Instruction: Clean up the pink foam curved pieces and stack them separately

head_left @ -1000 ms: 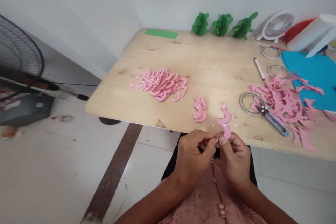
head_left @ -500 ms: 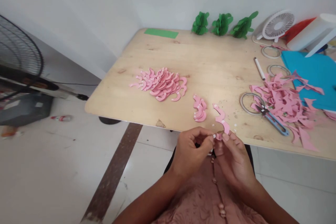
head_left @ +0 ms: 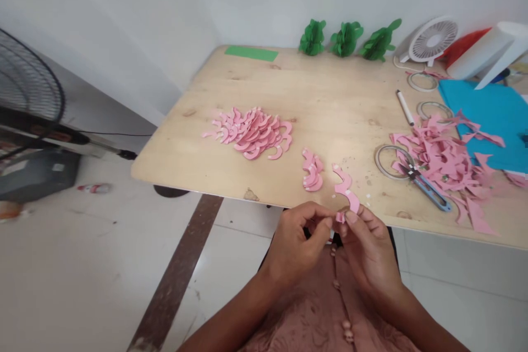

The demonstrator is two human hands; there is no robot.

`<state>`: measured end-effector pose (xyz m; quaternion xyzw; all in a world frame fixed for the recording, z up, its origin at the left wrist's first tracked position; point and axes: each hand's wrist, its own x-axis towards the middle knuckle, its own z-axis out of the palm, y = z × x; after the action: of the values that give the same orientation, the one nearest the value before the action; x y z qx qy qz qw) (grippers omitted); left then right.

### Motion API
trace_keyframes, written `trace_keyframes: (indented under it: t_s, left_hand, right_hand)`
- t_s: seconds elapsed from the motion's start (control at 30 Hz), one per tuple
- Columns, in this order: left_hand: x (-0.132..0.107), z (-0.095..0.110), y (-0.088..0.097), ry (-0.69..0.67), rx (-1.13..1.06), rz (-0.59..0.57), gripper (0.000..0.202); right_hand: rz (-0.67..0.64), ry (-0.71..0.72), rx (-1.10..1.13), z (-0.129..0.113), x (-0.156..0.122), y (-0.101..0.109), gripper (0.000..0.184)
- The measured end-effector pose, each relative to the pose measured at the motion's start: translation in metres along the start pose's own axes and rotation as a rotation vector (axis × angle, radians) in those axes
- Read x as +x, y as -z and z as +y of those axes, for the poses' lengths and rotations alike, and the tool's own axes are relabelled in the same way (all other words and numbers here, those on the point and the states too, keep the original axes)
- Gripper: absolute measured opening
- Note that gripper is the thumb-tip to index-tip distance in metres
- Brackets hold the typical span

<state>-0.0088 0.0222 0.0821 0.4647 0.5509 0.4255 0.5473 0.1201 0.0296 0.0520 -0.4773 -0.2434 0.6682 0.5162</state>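
My right hand (head_left: 367, 245) pinches the lower end of a chain of pink curved foam pieces (head_left: 345, 190) that rises over the table's near edge. My left hand (head_left: 299, 242) is closed, its fingertips meeting the right hand's at the chain's bottom tip, where a small white bit shows. Both hands hover just in front of the wooden table (head_left: 330, 99), above my lap. A small stack of pink crescents (head_left: 312, 170) lies on the table just beyond my hands. A larger heap of pink crescents (head_left: 251, 132) sits further left.
Pink foam scraps (head_left: 441, 162), blue-handled scissors (head_left: 429, 190) and tape rings (head_left: 385, 160) lie at the right. A blue sheet (head_left: 487, 115), a pen (head_left: 405, 107), a small white fan (head_left: 431, 41), three green paper flowers (head_left: 346, 38) and a green strip (head_left: 251, 53) are further back. A floor fan (head_left: 28, 99) stands left.
The pink chain has tilted and shifted a little left in my fingers. My hands have stayed at the table's near edge, fingertips still working its lower end.
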Motion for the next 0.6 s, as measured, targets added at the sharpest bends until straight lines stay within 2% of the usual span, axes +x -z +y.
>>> trace_keyframes:
  t_s: [0.13,0.3,0.6]
  left_hand:
    - [0.001,0.001,-0.003,0.06,-0.137,-0.032,0.012]
    - [0.002,0.0,-0.006,0.105,-0.145,0.02,0.012]
    - [0.004,-0.002,-0.005,0.138,-0.259,-0.004,0.011]
  right_hand:
    - [-0.007,0.057,-0.072,0.005,0.0,0.006,0.014]
    - [-0.033,0.13,-0.195,0.01,-0.001,0.014,0.011]
    - [-0.068,0.154,-0.227,0.006,-0.002,0.012,0.01]
